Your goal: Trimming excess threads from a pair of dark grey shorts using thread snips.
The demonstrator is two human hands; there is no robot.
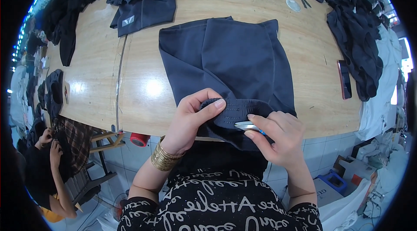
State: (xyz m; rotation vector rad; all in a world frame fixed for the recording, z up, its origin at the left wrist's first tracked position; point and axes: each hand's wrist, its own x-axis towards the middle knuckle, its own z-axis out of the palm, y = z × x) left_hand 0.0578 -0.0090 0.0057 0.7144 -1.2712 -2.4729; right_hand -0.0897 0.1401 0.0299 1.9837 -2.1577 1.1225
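A dark navy garment (230,61) lies spread on the wooden table (143,87), its gathered waistband hanging over the near edge. My left hand (191,118) pinches that waistband from the left, thumb on top. My right hand (278,137) holds small metal thread snips (246,126) with a blue grip, the blades resting against the waistband just right of my left thumb. Gold bangles circle my left wrist.
Piles of dark garments (360,44) lie along the right side and more (143,0) at the back left. A phone (344,79) lies near the right pile. A person crouches at lower left (47,161). Boxes stand on the tiled floor at lower right.
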